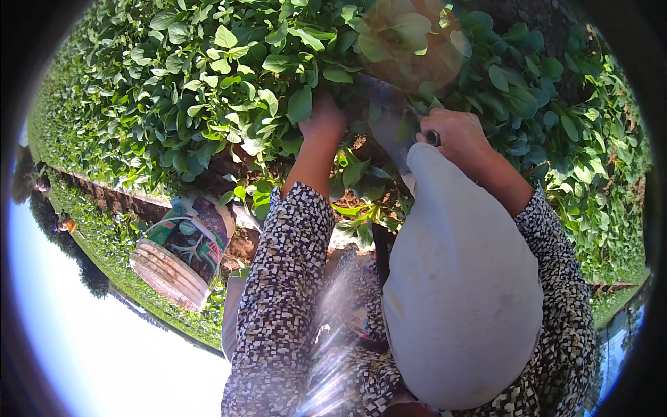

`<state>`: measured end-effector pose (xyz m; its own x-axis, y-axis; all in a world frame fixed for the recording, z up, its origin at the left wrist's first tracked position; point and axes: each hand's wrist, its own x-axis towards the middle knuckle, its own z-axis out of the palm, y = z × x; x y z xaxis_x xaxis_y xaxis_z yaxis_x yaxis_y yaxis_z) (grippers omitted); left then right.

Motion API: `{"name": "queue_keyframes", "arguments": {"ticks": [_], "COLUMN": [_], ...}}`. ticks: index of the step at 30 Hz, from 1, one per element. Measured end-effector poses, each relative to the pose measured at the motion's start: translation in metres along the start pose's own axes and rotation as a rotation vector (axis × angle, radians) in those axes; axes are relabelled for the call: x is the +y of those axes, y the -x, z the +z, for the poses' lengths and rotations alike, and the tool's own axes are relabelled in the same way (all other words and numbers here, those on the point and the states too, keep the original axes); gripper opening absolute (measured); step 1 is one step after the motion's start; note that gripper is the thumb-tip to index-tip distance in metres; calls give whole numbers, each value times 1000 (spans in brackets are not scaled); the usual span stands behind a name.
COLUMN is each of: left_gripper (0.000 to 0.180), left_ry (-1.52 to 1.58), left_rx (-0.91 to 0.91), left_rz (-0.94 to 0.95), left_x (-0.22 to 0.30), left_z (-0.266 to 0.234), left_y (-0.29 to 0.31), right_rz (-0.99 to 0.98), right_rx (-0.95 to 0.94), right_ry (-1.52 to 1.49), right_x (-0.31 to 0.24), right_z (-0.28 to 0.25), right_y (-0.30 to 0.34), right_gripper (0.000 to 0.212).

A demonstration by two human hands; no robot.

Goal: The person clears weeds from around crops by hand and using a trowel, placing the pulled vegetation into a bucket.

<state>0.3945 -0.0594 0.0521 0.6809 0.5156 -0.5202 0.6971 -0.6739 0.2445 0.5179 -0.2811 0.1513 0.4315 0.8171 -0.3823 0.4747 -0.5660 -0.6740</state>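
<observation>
Leafy green plants (pixel 229 104) stand thick in front of me. My left hand (pixel 324 121) reaches in among the leaves left of centre, its fingers hidden by foliage. To its right, my right hand (pixel 455 137) is closed round a hand tool with a dark, rounded handle end (pixel 433 137). Beyond that hand, a greyish flat surface (pixel 389 97) shows between the leaves; glare and shade keep me from telling its exact shape. Patterned black, white and tan sleeves (pixel 278 292) cover both my forearms.
A pale grey rounded cloth shape (pixel 462 278) hides part of my right arm and body. At left a white bucket (pixel 167 274) with a coloured label and handle sits among plants. Brown soil (pixel 243 244) shows between stems. Far left, a small orange-clad figure (pixel 66 224) appears near trees.
</observation>
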Motion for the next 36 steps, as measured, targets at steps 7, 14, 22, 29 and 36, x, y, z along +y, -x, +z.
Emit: {"name": "queue_keyframes", "arguments": {"ticks": [7,14,22,29,36], "left_gripper": [56,40,11,20,27], "left_ry": [-15,219,1306,789,1300], "left_rx": [-56,31,5,348,328], "left_rz": [-136,107,-207,-123,-378], "left_x": [-6,6,-17,-86,-56], "left_z": [10,-2,-21,-5,-53], "left_y": [12,38,119,148,61], "right_rz": [38,15,-56,-140,-225], "right_rx": [25,65,-54,-156,-270], "right_ry": [-50,-84,-56,76,54], "right_x": [7,9,6,-19,-9], "right_z": [3,1,0,16,23], "right_y": [2,1,-9,-50,-34], "right_gripper": [18,19,18,16,16]}}
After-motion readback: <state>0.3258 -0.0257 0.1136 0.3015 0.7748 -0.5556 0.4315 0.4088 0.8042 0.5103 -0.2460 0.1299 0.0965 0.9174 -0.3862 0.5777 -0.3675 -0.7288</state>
